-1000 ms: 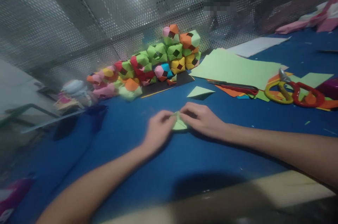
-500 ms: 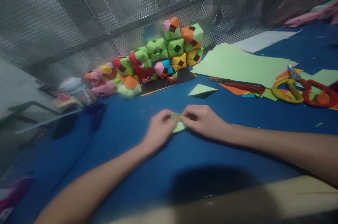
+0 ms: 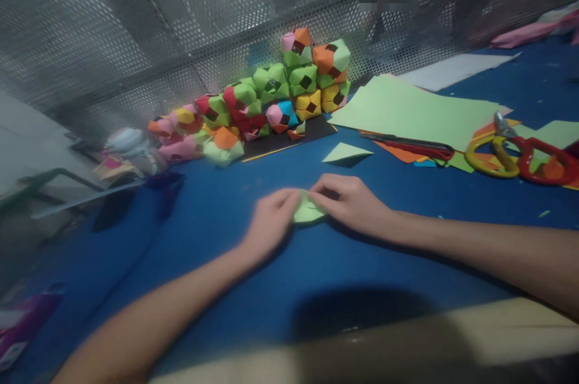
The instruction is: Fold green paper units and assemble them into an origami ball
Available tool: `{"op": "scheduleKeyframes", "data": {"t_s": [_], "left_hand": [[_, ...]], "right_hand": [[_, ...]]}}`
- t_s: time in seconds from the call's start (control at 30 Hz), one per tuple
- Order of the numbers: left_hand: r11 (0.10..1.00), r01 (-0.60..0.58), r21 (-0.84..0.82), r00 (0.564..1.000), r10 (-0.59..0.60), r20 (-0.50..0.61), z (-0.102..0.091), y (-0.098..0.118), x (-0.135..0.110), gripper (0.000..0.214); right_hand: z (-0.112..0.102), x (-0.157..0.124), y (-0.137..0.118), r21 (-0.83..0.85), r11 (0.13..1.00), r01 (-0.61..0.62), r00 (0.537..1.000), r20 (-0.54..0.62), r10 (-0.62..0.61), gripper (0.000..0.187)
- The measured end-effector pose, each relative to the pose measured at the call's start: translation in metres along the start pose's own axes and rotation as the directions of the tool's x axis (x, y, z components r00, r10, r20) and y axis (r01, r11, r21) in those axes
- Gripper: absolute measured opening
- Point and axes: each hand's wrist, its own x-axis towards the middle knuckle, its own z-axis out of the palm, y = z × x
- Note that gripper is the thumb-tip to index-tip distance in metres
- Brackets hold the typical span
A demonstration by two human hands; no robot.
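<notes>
A small light-green piece of folded paper (image 3: 308,211) lies between my two hands, low over the blue tabletop. My left hand (image 3: 274,215) pinches its left side, thumb and fingers pressed together. From the right, my right hand (image 3: 350,200) grips the top edge with thumb and forefinger. The fingertips of both hands nearly meet and cover part of the paper. Just beyond the right hand rests a light-green folded paper triangle (image 3: 347,154), touched by neither hand.
Stacked origami blocks (image 3: 271,82) in many colours stand at the back against a perforated metal panel (image 3: 194,16). To the right lie light-green sheets (image 3: 420,110), scissors with red handles (image 3: 420,147), and yellow and red scissor handles (image 3: 493,158) over paper scraps.
My fingers have shifted slightly on the paper, and more of its light-green face shows between the hands. The view has moved a little; the other things stay put.
</notes>
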Motion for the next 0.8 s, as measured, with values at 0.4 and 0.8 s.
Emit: {"op": "scheduleKeyframes", "data": {"t_s": [0.4, 0.8], "left_hand": [[0.999, -0.034, 0.039, 0.999, 0.036, -0.042, 0.0011, -0.0022, -0.0006, 0.022], [0.999, -0.025, 0.021, 0.999, 0.024, 0.033, 0.0015, -0.0046, 0.0004, 0.027]], "right_hand": [[-0.0027, -0.001, -0.0018, 0.025, 1.0, -0.017, 0.998, 0.057, 0.016, 0.02], [-0.0049, -0.0009, -0.0007, 0.095, 0.995, -0.004, 0.999, 0.051, -0.001, 0.016]]}}
